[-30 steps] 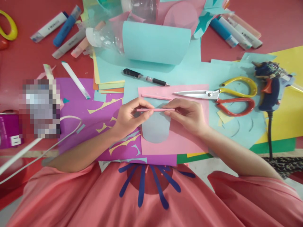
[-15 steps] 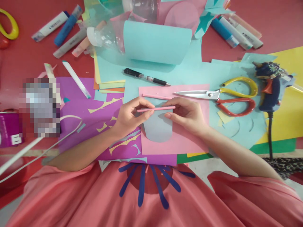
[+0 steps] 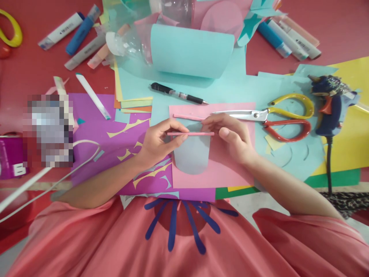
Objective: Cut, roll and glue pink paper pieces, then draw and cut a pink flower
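Pink strip pinched in left grip; right grip parted, empty; coloured paper across red table.

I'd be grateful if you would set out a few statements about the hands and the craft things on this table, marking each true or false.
1. The left hand pinches a pink strip. True.
2. The right hand grips the large scissors. False: they lie on the paper, with its thumb and fingers apart.
3. The black pen lies between the hands and the blue-wrapped bottle. True.
4. That bottle stands upright. False: it lies on its side.
5. The glue gun is on the right side of the picture. True.
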`<state>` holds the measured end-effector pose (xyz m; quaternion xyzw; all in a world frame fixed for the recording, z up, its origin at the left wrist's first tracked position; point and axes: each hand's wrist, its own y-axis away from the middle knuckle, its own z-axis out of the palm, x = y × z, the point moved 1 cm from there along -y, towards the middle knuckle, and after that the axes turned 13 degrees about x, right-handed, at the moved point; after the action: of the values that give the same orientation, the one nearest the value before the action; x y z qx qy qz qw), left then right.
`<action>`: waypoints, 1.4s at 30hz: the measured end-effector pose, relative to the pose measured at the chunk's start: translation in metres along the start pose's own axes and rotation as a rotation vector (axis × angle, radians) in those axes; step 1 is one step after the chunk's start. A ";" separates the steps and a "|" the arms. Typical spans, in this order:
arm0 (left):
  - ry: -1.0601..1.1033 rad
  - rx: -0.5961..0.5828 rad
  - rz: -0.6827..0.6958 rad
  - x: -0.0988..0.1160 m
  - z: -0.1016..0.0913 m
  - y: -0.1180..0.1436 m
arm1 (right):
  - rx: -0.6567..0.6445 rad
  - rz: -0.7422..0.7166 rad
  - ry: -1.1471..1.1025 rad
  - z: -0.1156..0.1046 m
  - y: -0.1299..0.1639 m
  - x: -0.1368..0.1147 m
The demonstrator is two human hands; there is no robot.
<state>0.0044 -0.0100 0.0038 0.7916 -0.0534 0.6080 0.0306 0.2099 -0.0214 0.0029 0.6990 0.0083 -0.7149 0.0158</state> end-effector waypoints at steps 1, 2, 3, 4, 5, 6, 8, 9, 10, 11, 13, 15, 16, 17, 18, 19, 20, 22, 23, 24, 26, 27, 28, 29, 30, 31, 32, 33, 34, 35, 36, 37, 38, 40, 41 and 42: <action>-0.002 -0.002 0.008 0.000 0.000 0.000 | 0.002 -0.002 -0.009 0.000 0.000 0.000; 0.002 -0.001 0.016 0.000 0.000 0.000 | 0.005 -0.010 -0.011 0.001 0.000 0.000; 0.010 0.001 0.022 0.000 0.000 0.001 | 0.006 -0.022 -0.003 0.001 0.000 0.000; 0.018 0.002 0.024 0.000 0.000 0.001 | 0.006 -0.034 0.017 0.002 0.000 0.000; 0.027 0.002 0.025 0.000 0.000 0.001 | 0.006 -0.042 0.047 0.003 0.001 0.001; 0.035 0.001 0.024 0.000 0.000 0.001 | 0.008 -0.047 0.082 0.004 0.001 0.001; 0.053 -0.009 0.016 0.000 0.001 0.000 | 0.015 -0.055 0.142 0.004 0.001 0.000; 0.061 -0.013 0.010 0.000 0.001 -0.001 | 0.024 -0.060 0.161 0.004 0.000 0.000; 0.070 -0.013 0.004 0.000 0.001 -0.001 | 0.034 -0.069 0.171 0.004 0.000 -0.001; 0.079 -0.010 0.002 0.000 0.001 -0.002 | 0.045 -0.078 0.177 0.004 0.000 -0.001; 0.094 -0.001 -0.002 -0.001 0.001 -0.003 | 0.059 -0.087 0.191 0.003 -0.001 -0.002; 0.110 0.007 -0.003 -0.001 0.001 -0.004 | 0.063 -0.083 0.215 0.003 -0.001 -0.003; 0.118 0.009 -0.005 -0.001 0.001 -0.004 | 0.064 -0.081 0.225 0.002 -0.001 -0.003; 0.126 0.012 -0.010 -0.001 0.001 -0.005 | 0.066 -0.082 0.233 0.002 -0.001 -0.002; 0.135 0.018 -0.017 -0.001 0.001 -0.005 | 0.069 -0.088 0.237 0.002 0.000 -0.002; 0.145 0.024 -0.026 -0.001 0.001 -0.006 | 0.075 -0.097 0.238 0.001 0.000 -0.003; 0.157 0.031 -0.039 -0.001 0.001 -0.006 | 0.082 -0.110 0.233 0.001 0.000 -0.003; 0.186 0.046 -0.072 -0.001 0.000 -0.007 | 0.098 -0.136 0.218 0.000 0.000 -0.003; 0.201 0.052 -0.088 -0.001 0.000 -0.008 | 0.103 -0.147 0.211 0.000 0.000 -0.003; 0.214 0.056 -0.099 -0.001 0.000 -0.008 | 0.106 -0.157 0.207 0.000 -0.001 -0.003; 0.230 0.060 -0.107 -0.001 0.000 -0.008 | 0.108 -0.173 0.204 0.000 -0.001 -0.003; 0.236 0.061 -0.103 -0.001 0.001 -0.008 | 0.107 -0.178 0.203 0.001 -0.001 -0.003; 0.241 0.063 -0.097 -0.002 0.001 -0.008 | 0.107 -0.182 0.201 0.001 -0.001 -0.003; 0.246 0.067 -0.090 -0.002 0.001 -0.008 | 0.108 -0.184 0.198 0.001 0.000 -0.003; 0.254 0.072 -0.083 -0.002 0.001 -0.008 | 0.109 -0.185 0.194 0.001 0.000 -0.003; 0.262 0.077 -0.078 -0.003 0.002 -0.008 | 0.111 -0.185 0.192 0.001 0.000 -0.003; 0.268 0.080 -0.073 -0.003 0.002 -0.008 | 0.111 -0.182 0.192 0.000 0.000 -0.003; 0.273 0.077 -0.073 -0.003 0.002 -0.009 | 0.112 -0.176 0.195 0.000 0.000 -0.003; 0.278 0.072 -0.074 -0.003 0.002 -0.009 | 0.111 -0.168 0.200 -0.001 0.000 -0.003; 0.283 0.064 -0.077 -0.002 0.002 -0.009 | 0.107 -0.158 0.206 -0.001 -0.001 -0.003; 0.287 0.055 -0.083 -0.002 0.002 -0.009 | 0.102 -0.146 0.214 -0.001 -0.001 -0.003; 0.290 0.043 -0.090 -0.001 0.001 -0.010 | 0.097 -0.135 0.221 -0.001 0.000 -0.004; 0.293 0.032 -0.097 0.000 0.001 -0.010 | 0.095 -0.127 0.225 -0.001 0.000 -0.004; 0.291 0.006 -0.106 0.001 0.000 -0.009 | 0.098 -0.122 0.223 -0.001 0.000 -0.004; 0.286 -0.009 -0.109 0.001 0.000 -0.009 | 0.101 -0.126 0.217 0.000 0.000 -0.003; 0.281 -0.020 -0.107 0.002 0.000 -0.009 | 0.102 -0.133 0.211 0.000 0.000 -0.003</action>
<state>0.0062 -0.0013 0.0055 0.7002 -0.0123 0.7096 0.0779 0.2098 -0.0215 0.0063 0.7680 0.0199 -0.6365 -0.0680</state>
